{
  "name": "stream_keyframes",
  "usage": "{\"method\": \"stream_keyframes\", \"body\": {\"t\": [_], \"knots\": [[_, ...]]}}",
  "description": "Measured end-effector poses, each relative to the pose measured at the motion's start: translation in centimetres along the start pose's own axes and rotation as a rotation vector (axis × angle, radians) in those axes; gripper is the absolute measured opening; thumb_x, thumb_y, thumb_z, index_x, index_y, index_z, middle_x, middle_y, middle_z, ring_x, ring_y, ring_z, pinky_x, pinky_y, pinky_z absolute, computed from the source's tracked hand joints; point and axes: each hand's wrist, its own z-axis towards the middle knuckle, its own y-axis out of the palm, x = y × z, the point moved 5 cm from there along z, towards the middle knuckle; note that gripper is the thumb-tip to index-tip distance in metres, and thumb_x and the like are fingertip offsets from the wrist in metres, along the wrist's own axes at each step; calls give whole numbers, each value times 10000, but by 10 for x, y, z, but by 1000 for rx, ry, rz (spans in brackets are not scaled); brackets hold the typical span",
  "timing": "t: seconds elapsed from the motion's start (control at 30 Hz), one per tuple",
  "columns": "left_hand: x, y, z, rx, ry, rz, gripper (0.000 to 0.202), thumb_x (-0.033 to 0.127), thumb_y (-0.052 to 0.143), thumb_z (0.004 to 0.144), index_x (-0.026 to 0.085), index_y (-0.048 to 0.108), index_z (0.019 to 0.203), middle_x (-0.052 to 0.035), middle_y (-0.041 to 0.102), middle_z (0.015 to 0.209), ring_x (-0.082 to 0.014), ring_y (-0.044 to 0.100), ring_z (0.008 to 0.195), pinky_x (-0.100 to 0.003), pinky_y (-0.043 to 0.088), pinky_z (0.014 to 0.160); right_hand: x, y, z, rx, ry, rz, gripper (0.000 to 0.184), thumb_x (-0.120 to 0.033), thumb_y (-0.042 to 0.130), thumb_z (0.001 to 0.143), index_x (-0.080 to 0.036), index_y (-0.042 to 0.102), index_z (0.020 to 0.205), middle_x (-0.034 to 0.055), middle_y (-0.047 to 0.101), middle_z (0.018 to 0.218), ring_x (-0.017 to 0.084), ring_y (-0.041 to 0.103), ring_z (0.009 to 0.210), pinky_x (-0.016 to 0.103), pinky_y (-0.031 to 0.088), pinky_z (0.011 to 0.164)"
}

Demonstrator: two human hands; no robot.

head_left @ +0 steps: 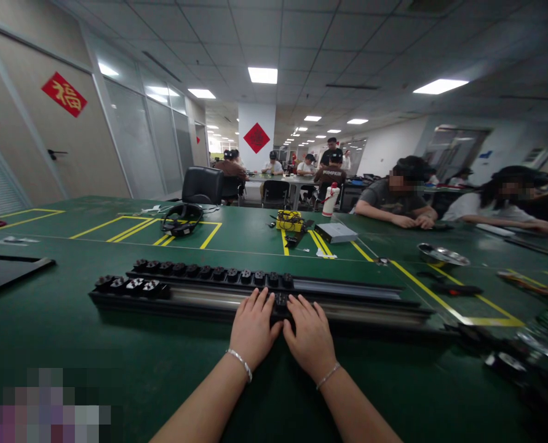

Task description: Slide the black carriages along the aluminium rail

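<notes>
The person's two hands rest over a long black track [204, 298] that lies crosswise on the green table [163, 381], close in front of the body. The left hand [254, 323] has its fingers stretched forward and lying fairly close together, fingertips on the track and thumb out toward the middle. The right hand [308, 335] mirrors it, fingers extended and slightly fanned, its thumb near the left one. A small black block [280, 299] sits in the track between the two hands, with fingertips at both its sides; whether both hands press on it, the view does not settle. Coming at the block from two sides likely keeps it straight and stops it tipping in the channel.

At the track's left end stand four blocks [135, 284] with shiny metal tops, side by side, while the channel between them and the left hand is bare. Just behind, a second track [347, 288] runs alongside, its row of dark blocks [218, 272] filling the left and middle part. The raised edges seem to hold each row in line, and setting the tracks parallel probably keeps both within easy reach.

Farther back, a headset [181, 221], a yellow box [289, 220] and a silver box [336, 232] stand well apart from the hands, presumably leaving elbow room.
</notes>
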Motion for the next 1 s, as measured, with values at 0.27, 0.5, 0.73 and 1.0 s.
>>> {"method": "stream_keyframes", "body": {"t": [0.27, 0.5, 0.73, 1.0], "knots": [[0, -2, 0, 4, -11, -21, 523, 445, 481, 782, 231, 448, 1258, -36, 418, 1361, -223, 316, 1266, -395, 296, 1014, -1, -1, 0, 21, -2, -10, 341, -235, 420, 796, -183, 567, 1100, 63, 546, 1228, 201, 440, 1179, 410, 240, 1021], [-1, 0, 0, 17, -11, -28, 517, 430, 488, 778, 244, 446, 1259, -34, 426, 1353, -222, 323, 1261, -396, 305, 1005, 0, 1, -1, 51, -2, -9, 332, -233, 430, 786, -176, 570, 1082, 71, 561, 1206, 202, 447, 1172, 409, 255, 1017], [0, -2, 0, 8, -20, -41, 503, 403, 493, 775, 249, 457, 1252, -36, 426, 1354, -229, 326, 1259, -397, 312, 994, -2, 1, -1, 82, 26, 23, 427, -224, 433, 775, -137, 497, 1188, 87, 563, 1198, 200, 455, 1159, 392, 248, 1022], [0, -2, 0, -3, -12, -44, 496, 387, 482, 779, 253, 447, 1256, -28, 415, 1363, -217, 312, 1266, -388, 293, 1008, -7, -1, 0, -19, -38, -38, 463, -270, 405, 825, -344, 401, 1282, 8, 512, 1268, 185, 418, 1190, 402, 242, 1007]]}}
